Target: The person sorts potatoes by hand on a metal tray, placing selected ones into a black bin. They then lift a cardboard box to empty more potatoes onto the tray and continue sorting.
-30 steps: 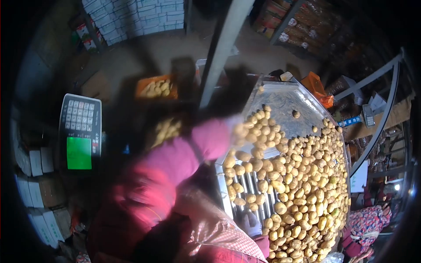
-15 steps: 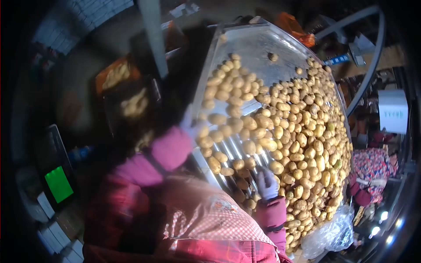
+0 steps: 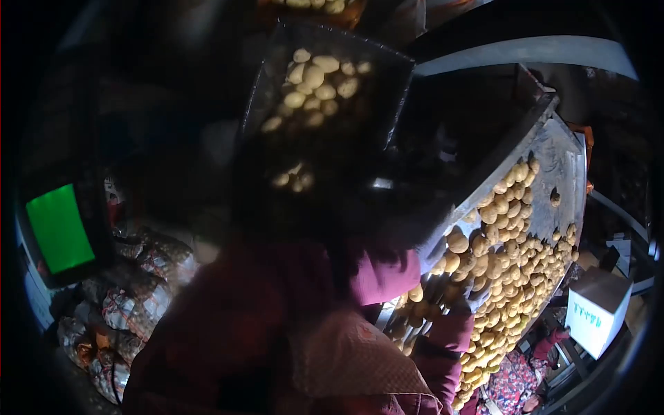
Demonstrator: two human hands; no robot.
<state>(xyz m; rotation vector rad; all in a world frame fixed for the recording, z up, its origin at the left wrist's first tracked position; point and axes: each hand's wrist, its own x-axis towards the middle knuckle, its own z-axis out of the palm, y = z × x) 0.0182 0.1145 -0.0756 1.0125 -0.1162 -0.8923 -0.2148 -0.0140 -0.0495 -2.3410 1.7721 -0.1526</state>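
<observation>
A large heap of potatoes (image 3: 508, 277) lies on a metal sorting table (image 3: 550, 145) to my right. My left hand (image 3: 431, 250), in a pale glove below a pink-purple sleeve, is at the table's near edge beside several potatoes. My right hand (image 3: 477, 297), gloved alike, is among the potatoes a little further right. Its fingers are mostly hidden and dim, and I cannot make out the left hand's fingers either. Between my arms, metal bars (image 3: 413, 321) show under some potatoes.
A dark crate (image 3: 402, 104) holding potatoes stands beyond my left arm, with more potatoes behind it at the top. A green-lit screen (image 3: 61, 228) and filled net bags (image 3: 138, 304) are at left. A white box (image 3: 595, 315) and a person in a patterned garment (image 3: 512, 384) are at right.
My view has swung left, so the table now sits further right and the crate is nearer the middle. Both hands stay at the potatoes, now closer together.
</observation>
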